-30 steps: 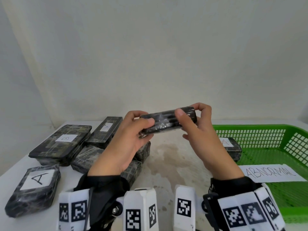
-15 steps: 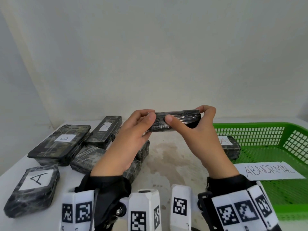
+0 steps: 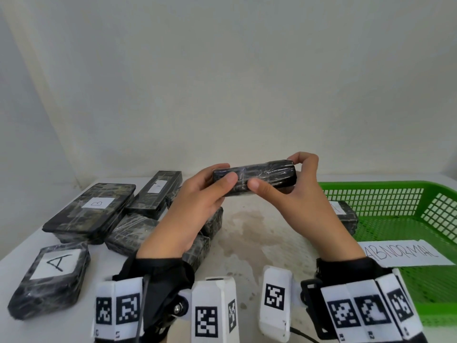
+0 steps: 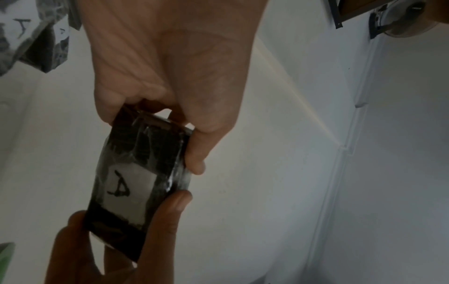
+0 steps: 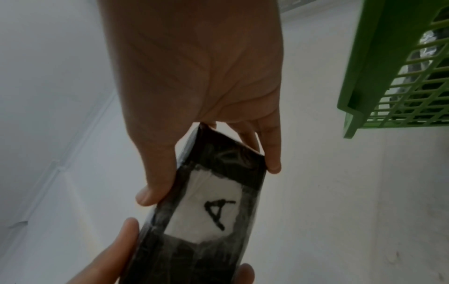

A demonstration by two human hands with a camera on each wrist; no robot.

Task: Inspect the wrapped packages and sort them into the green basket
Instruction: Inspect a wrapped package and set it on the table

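Note:
Both hands hold one black film-wrapped package (image 3: 262,177) lengthwise above the table, edge-on in the head view. My left hand (image 3: 222,175) pinches its left end and my right hand (image 3: 274,172) its right end, thumbs on the near side. The wrist views show the package's (image 4: 136,173) underside, which carries a white label (image 5: 213,211) marked "A". The green basket (image 3: 371,186) stands to the right and holds one wrapped package (image 3: 346,214). A paper reading "ABNORMAL" (image 3: 405,253) lies in it.
Several more wrapped packages lie on the white table at the left: a large one marked "B" (image 3: 91,209), one marked "A" (image 3: 49,278) at the front and a narrow one (image 3: 155,191) at the back. A wall (image 3: 222,82) rises just behind the table.
Both hands have kept hold of the package and turned it slightly. The right thumb has slid toward its middle, and its right end now sits a little higher.

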